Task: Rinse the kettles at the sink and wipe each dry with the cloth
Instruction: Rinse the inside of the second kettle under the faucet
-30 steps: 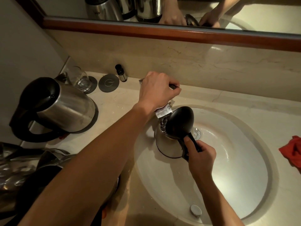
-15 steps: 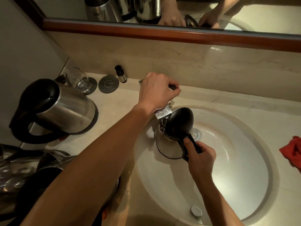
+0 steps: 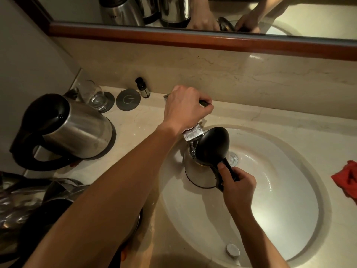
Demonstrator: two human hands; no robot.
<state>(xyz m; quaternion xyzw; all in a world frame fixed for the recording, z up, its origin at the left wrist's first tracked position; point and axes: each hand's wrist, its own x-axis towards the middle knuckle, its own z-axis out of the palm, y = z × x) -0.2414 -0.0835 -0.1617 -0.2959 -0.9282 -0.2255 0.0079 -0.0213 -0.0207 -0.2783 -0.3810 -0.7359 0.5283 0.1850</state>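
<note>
Nearest to me, at my lower left, a heap of steel kettles point(image 3: 38, 202) lies dark and blurred under my left forearm; I cannot tell how many.

My right hand point(image 3: 238, 187) has its fingers curled round the black handle point(image 3: 227, 168) of the kettle point(image 3: 201, 171) I am rinsing, thumb laid along the handle's top. That kettle stands inside the sink point(image 3: 289, 219), at the basin's far left side, just beside the drain point(image 3: 232, 158). Its body is brushed steel, narrow at the top and wider at the foot, with a dark band round the base. Its black domed lid point(image 3: 213, 145) is tipped up and open, and water glints in the mouth below the tap spout point(image 3: 193, 133).

My left hand point(image 3: 186, 108) reaches over the kettle and grips the tap lever point(image 3: 204, 103), fingers closed round it.

Off to the right, the red cloth point(image 3: 346, 179) lies crumpled on the counter point(image 3: 135, 120) at the frame's edge, well apart from the sink.

Farther left, another steel kettle point(image 3: 63, 130) with a black handle leans on the counter. Behind it stand a drinking glass point(image 3: 92, 95) on a dark coaster, a second grey coaster point(image 3: 127, 99), and a small dark bottle point(image 3: 142, 88) against the marble backsplash. Above, the mirror point(image 3: 193, 10) shows more kettles and both my hands.
</note>
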